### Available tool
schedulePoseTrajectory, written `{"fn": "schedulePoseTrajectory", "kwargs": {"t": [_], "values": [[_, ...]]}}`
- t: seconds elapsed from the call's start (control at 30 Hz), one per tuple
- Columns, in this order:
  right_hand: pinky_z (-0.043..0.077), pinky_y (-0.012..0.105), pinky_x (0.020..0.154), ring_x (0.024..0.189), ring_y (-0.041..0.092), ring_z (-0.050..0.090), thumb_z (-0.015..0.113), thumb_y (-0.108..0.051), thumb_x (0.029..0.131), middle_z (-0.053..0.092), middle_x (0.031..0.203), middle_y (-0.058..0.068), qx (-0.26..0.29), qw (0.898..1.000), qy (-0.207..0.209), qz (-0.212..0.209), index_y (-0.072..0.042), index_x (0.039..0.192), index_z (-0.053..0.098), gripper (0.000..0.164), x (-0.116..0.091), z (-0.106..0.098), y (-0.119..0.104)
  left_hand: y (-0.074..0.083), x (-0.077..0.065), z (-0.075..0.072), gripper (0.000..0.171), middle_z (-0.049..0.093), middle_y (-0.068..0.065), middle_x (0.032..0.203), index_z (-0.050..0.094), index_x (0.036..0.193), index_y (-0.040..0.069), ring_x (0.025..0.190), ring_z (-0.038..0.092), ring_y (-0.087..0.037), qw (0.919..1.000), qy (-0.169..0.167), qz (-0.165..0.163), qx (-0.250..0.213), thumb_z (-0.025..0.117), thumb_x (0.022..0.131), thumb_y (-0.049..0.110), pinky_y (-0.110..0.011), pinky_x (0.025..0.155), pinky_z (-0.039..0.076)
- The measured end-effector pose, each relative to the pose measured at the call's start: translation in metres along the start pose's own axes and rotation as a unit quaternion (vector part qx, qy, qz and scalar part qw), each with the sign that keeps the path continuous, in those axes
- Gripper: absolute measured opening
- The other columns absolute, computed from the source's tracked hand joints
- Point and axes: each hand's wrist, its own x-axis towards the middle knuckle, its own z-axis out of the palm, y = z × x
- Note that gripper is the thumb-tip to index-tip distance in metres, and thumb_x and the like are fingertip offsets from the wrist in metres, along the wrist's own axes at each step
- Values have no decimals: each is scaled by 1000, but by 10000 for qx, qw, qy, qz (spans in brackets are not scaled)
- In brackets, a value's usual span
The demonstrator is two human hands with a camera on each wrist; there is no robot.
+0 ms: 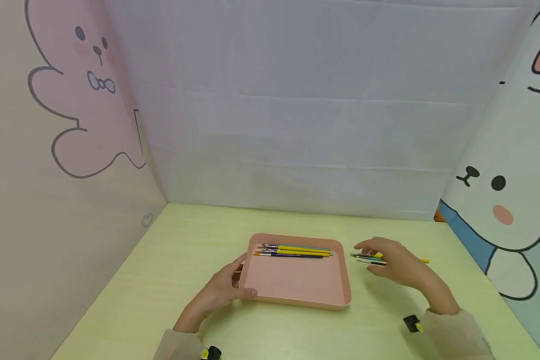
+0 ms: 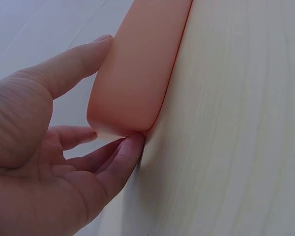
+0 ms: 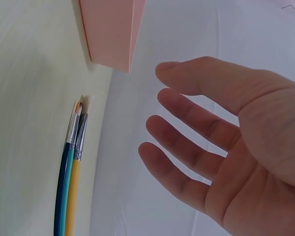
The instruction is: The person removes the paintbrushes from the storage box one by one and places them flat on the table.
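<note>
A pink tray [image 1: 297, 285] rests on the table, with several paintbrushes [image 1: 294, 251] with yellow, dark blue and teal handles lying along its far side. My left hand [image 1: 222, 286] holds the tray's near left corner; in the left wrist view the thumb is on the rim and fingertips touch the corner low down. Right of the tray, my right hand [image 1: 393, 262] hovers over more paintbrushes [image 1: 364, 259], partly hiding them. The right wrist view shows its fingers loosely bent and apart from the blue, teal and yellow brushes [image 3: 71, 167], holding nothing.
The pale wood-grain table [image 1: 207, 225] is bounded by a white sheet [image 1: 297, 125] at the back. Side panels with a pink cartoon bear [image 1: 85, 90] and a white cartoon animal [image 1: 513, 190] stand left and right.
</note>
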Motion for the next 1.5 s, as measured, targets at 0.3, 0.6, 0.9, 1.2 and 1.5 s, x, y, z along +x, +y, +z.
{"fn": "schedulePoseTrajectory", "kwargs": {"t": [0.3, 0.6, 0.9, 1.2, 1.5], "values": [[61, 46, 83, 105, 28, 68, 84, 1, 87, 70, 123, 5, 104, 9999, 52, -109, -5, 136, 67, 53, 19, 1, -19, 0, 1, 0, 109, 58, -13, 149, 27, 170, 15, 125, 61, -29, 10000, -8, 43, -78, 94, 83, 22, -53, 107, 50], [57, 46, 93, 115, 31, 66, 80, 1, 90, 70, 127, 6, 36, 9991, -331, -276, -7, 135, 69, 46, 63, 6, -44, 1, 3, 0, 108, 58, -13, 148, 27, 170, 14, 125, 60, -29, 10000, 17, 58, -21, 93, 84, 21, -52, 108, 49], [57, 56, 94, 118, 41, 64, 80, 2, 90, 67, 131, 16, 798, 9895, -1095, -499, 2, 142, 61, 55, 102, 24, -54, 1, 2, 0, 112, 58, -12, 149, 27, 170, 15, 127, 60, -30, 9999, 33, -45, -116, 95, 82, 21, -54, 109, 49], [52, 55, 105, 124, 41, 62, 78, 0, 93, 64, 139, 18, 893, 9800, -1735, -402, 1, 147, 59, 57, 130, 47, -60, -1, 0, -1, 113, 57, -13, 150, 25, 170, 14, 129, 60, -31, 9999, -19, -41, -149, 95, 82, 24, -55, 110, 49], [51, 51, 107, 126, 34, 62, 79, 0, 90, 66, 138, 15, 682, 9751, -2110, -79, -3, 147, 61, 59, 142, 68, -61, -3, 0, -3, 109, 57, -16, 150, 24, 170, 11, 130, 60, -33, 9992, -167, 164, -314, 92, 86, 23, -55, 110, 48]]}}
